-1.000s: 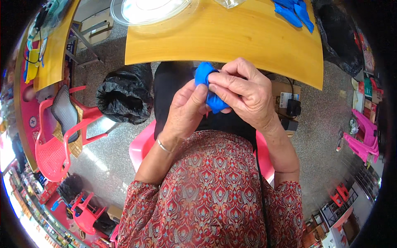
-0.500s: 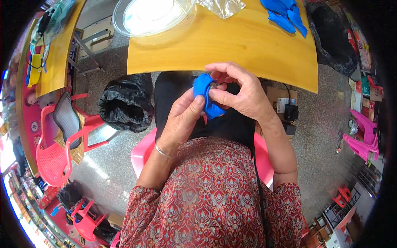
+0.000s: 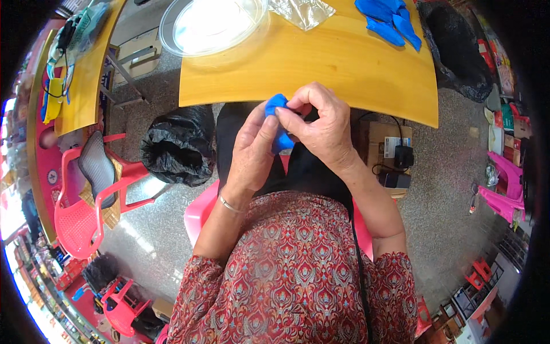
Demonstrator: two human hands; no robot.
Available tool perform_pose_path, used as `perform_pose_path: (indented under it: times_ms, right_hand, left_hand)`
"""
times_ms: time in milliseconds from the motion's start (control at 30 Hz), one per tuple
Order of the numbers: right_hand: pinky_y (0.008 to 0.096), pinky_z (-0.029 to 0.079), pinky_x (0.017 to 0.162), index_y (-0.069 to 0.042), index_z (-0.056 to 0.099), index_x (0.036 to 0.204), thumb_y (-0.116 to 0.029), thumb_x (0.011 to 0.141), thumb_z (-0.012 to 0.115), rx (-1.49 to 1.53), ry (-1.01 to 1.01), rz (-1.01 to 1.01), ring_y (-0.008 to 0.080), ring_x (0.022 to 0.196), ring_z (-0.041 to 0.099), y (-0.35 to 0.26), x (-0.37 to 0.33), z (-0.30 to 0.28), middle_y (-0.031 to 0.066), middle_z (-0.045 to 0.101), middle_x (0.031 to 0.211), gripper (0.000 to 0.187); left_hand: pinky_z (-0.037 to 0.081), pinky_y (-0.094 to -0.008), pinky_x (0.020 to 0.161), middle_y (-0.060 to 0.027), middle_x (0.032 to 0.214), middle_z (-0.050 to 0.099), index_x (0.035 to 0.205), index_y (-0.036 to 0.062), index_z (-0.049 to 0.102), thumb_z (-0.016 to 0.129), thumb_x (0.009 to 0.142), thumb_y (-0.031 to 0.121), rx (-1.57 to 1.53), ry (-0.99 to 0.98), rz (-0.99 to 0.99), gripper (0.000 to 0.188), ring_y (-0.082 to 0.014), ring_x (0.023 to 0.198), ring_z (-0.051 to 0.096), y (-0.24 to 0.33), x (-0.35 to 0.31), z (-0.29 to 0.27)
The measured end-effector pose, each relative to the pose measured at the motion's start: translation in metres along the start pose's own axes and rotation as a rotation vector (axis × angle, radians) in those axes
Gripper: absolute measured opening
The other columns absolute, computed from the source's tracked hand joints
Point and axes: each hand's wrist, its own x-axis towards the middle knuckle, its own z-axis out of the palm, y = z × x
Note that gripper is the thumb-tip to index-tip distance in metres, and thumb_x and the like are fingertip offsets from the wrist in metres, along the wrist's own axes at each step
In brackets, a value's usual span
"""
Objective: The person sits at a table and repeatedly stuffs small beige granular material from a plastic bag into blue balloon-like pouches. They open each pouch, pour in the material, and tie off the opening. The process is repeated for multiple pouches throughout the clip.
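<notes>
A soft, folded blue piece of cloth [image 3: 276,103] is held above my lap, just below the table's near edge. My left hand [image 3: 250,147] is closed around its left side, thumb on top. With thumb and index finger, my right hand [image 3: 324,129] pinches the upper right edge of the same cloth. Part of the cloth is hidden behind my fingers, and its lower end shows between the two hands. More blue cloth pieces [image 3: 385,30] lie in a loose pile at the far right of the yellow table [image 3: 309,74].
A clear round plastic container [image 3: 215,54] and a crumpled clear plastic bag [image 3: 302,12] are at the table's far side. A black bag-lined bin [image 3: 177,146] stands left of my knees. Pink chairs [image 3: 77,229], another black bag [image 3: 458,51] and a cardboard box [image 3: 375,140] surround me.
My right hand has moved slightly left and closed its fingers in on the cloth. The cloth looks more folded, with less of it showing. The view has shifted a little.
</notes>
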Motion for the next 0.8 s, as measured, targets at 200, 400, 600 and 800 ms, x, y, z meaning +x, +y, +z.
perform_pose_path:
  times_ms: [200, 400, 600, 800]
  right_hand:
    - [0.0239, 0.050, 0.057, -0.002, 0.063, 0.076, -0.011, 0.077, 0.078, 0.448, -0.136, 0.369, 0.0069, 0.064, 0.062, -0.002, 0.000, -0.009, 0.0036, 0.066, 0.069, 0.018]
    - [0.0223, 0.051, 0.058, 0.000, 0.066, 0.079, -0.007, 0.080, 0.074, 0.726, -0.218, 0.454, 0.0072, 0.065, 0.062, 0.001, -0.001, -0.017, 0.0042, 0.068, 0.072, 0.011]
    - [0.0212, 0.050, 0.067, -0.001, 0.066, 0.080, -0.007, 0.083, 0.073, 0.693, -0.281, 0.452, 0.0068, 0.072, 0.061, -0.004, 0.001, -0.021, 0.0017, 0.066, 0.076, 0.009]
    - [0.0218, 0.050, 0.066, 0.000, 0.066, 0.081, -0.008, 0.083, 0.072, 0.280, -0.242, 0.145, 0.0063, 0.070, 0.060, -0.012, -0.003, -0.020, 0.0023, 0.067, 0.075, 0.011]
  left_hand:
    - [0.051, -0.0358, 0.092, -0.0132, 0.122, 0.056, 0.135, -0.0029, 0.041, 0.054, 0.098, 0.020, -0.016, -0.039, 0.003, 0.046, -0.0192, 0.109, 0.058, 0.010, -0.007, 0.007]
    - [0.052, -0.0308, 0.087, -0.0100, 0.117, 0.059, 0.131, -0.0032, 0.045, 0.058, 0.096, 0.014, 0.314, 0.096, 0.074, 0.041, -0.0148, 0.103, 0.059, 0.012, -0.015, 0.015]
    - [0.052, -0.0271, 0.083, -0.0094, 0.110, 0.062, 0.124, -0.0037, 0.051, 0.060, 0.094, 0.011, 0.480, 0.085, 0.182, 0.034, -0.0132, 0.098, 0.061, 0.010, -0.013, 0.013]
    - [0.050, -0.0248, 0.078, -0.0066, 0.097, 0.067, 0.112, -0.0028, 0.061, 0.060, 0.090, 0.006, 1.118, 0.232, 0.435, 0.024, -0.0111, 0.085, 0.061, 0.010, -0.003, 0.009]
